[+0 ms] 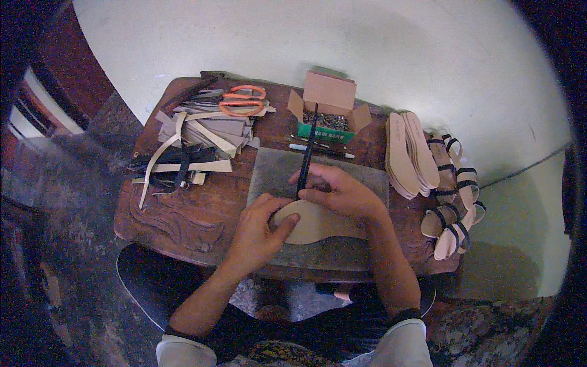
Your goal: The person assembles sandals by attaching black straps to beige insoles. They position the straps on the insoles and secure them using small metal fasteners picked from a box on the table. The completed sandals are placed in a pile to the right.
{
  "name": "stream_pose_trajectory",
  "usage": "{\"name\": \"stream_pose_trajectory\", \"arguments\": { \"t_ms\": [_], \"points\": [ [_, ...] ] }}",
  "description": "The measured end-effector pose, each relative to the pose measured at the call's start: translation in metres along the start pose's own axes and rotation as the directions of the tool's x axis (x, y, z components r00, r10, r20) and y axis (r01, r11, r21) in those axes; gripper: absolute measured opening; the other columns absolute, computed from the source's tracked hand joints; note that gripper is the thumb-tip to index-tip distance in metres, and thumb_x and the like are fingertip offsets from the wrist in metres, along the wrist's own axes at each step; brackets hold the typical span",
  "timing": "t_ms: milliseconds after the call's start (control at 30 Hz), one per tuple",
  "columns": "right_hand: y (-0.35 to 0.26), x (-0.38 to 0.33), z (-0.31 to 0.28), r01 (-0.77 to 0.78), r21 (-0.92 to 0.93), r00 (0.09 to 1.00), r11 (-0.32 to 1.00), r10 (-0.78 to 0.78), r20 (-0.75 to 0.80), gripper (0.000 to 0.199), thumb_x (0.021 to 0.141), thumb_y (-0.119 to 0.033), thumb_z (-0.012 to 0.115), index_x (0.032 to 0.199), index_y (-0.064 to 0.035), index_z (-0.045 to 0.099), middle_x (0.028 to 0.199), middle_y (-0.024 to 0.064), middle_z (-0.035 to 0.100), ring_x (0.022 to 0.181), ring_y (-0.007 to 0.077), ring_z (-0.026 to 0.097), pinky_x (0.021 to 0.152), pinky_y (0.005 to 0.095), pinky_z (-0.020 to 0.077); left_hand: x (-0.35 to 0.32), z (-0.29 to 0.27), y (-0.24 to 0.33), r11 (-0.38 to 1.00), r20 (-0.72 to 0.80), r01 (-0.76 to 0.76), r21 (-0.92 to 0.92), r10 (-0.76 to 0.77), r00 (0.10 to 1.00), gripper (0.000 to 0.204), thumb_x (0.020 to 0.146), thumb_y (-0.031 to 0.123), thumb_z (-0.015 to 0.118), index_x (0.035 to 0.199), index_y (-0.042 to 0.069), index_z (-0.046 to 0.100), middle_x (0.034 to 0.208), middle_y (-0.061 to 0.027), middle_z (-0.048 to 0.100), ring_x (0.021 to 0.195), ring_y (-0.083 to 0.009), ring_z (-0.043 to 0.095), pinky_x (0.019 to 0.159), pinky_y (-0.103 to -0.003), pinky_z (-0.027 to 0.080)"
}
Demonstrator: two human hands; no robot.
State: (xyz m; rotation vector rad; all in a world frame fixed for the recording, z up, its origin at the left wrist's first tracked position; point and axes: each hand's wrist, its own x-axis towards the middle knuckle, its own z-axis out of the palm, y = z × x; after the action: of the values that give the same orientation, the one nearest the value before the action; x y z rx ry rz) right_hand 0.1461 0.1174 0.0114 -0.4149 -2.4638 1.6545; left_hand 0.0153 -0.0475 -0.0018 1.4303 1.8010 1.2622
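Note:
A beige sole-shaped insole piece (318, 225) lies flat on a grey slab (275, 168) in the middle of a small wooden table (183, 223). My left hand (260, 232) presses down on the piece's left end with its fingers spread over it. My right hand (339, 191) grips a long thin black tool (307, 150) upright, its lower tip at the insole's top edge.
Orange-handled scissors (243, 101) lie on a pile of beige and black straps (195, 137) at the table's back left. An open cardboard box of small nails (330, 113) stands behind the slab, a white pen (321, 150) before it. Stacked insoles (409, 153) and strapped sandals (455, 202) sit right.

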Motion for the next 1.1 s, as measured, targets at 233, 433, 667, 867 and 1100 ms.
{"name": "stream_pose_trajectory", "arguments": {
  "t_ms": [233,433,667,867,1100],
  "points": [
    [-0.001,-0.002,0.002,-0.026,-0.126,1.0,0.992,0.026,-0.008,0.022,0.089,-0.019,0.06,0.104,-0.0029,0.061,0.091,0.0048,0.064,0.086,0.0109,0.058,0.078,0.0286,0.0465,-0.001,0.001,0.0,0.981,-0.008,0.122,-0.151,-0.124,0.992,0.02,0.082,0.014,0.066,0.097,0.0,0.064,0.081,-0.0125,0.057,0.077,-0.0264,0.059,0.066,-0.035,0.046],
    [-0.007,-0.002,-0.001,-0.045,-0.106,0.998,0.993,0.05,0.04,0.022,0.088,-0.022,0.061,0.102,-0.004,0.062,0.085,0.0045,0.063,0.08,0.0112,0.056,0.074,0.029,0.0457,0.001,-0.002,0.002,0.995,0.025,0.074,-0.064,-0.073,0.997,0.018,0.082,0.014,0.064,0.093,0.0,0.063,0.084,-0.0127,0.056,0.08,-0.0277,0.058,0.068,-0.036,0.046],
    [-0.017,-0.003,-0.007,-0.064,-0.146,0.998,0.987,0.063,-0.013,0.024,0.087,-0.023,0.063,0.103,-0.0047,0.062,0.083,0.004,0.063,0.077,0.0114,0.055,0.069,0.0303,0.0459,0.0,-0.002,-0.001,0.998,0.016,0.058,-0.038,-0.058,0.998,0.018,0.084,0.018,0.062,0.092,0.001,0.064,0.084,-0.012,0.055,0.078,-0.0271,0.057,0.065,-0.036,0.045],
    [-0.004,0.009,-0.042,-0.143,-0.286,0.919,0.948,0.02,-0.394,0.019,0.084,-0.019,0.064,0.095,-0.0037,0.066,0.084,0.0083,0.066,0.078,0.0165,0.06,0.073,0.0308,0.0476,0.001,-0.002,-0.004,0.998,-0.046,0.052,-0.043,-0.054,0.998,0.021,0.083,0.02,0.063,0.092,0.001,0.064,0.081,-0.0113,0.056,0.075,-0.025,0.057,0.065,-0.035,0.045],
    [0.029,0.044,-0.093,-0.215,-0.503,0.796,0.837,-0.148,-0.587,0.017,0.077,-0.017,0.067,0.087,-0.0027,0.068,0.082,0.0135,0.066,0.08,0.0243,0.064,0.075,0.0336,0.0489,0.021,-0.007,-0.009,0.972,-0.007,0.18,-0.153,-0.183,0.983,0.023,0.083,0.022,0.065,0.091,0.0,0.064,0.082,-0.0117,0.059,0.076,-0.023,0.058,0.066,-0.035,0.046]
  ]
}}
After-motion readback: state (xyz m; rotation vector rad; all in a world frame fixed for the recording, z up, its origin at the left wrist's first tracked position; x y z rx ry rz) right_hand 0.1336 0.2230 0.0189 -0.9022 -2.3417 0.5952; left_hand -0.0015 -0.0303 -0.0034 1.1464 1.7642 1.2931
